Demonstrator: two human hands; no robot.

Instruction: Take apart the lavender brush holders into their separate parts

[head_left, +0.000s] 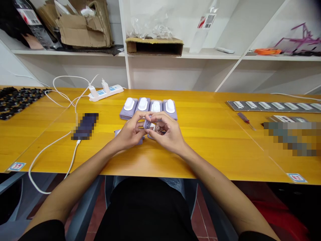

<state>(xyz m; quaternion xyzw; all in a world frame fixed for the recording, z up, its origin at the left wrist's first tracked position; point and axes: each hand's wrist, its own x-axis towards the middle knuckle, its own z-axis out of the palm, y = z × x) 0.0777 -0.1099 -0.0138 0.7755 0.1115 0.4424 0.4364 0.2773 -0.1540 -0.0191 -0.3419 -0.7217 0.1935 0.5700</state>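
Near the front middle of the table, my left hand [130, 133] and my right hand [168, 131] meet with their fingertips around a small lavender plastic part [147, 124]. Thin dark wires [158, 128] and a bit of white show under the curled fingers of my right hand; whether they join the part cannot be made out. Just behind my hands stands a row of several lavender boxes [126, 113], each topped by a white rounded piece [129, 104]. More lavender casing [140, 142] lies below my hands, mostly covered by them.
On the left, a phone [85, 126] with a white cable lies before a power strip [110, 92]; several black parts [17, 100] sit farther left. To the right are a screwdriver [246, 121] and a long grey strip [272, 106] with white pieces. Shelves hold cardboard boxes [85, 33].
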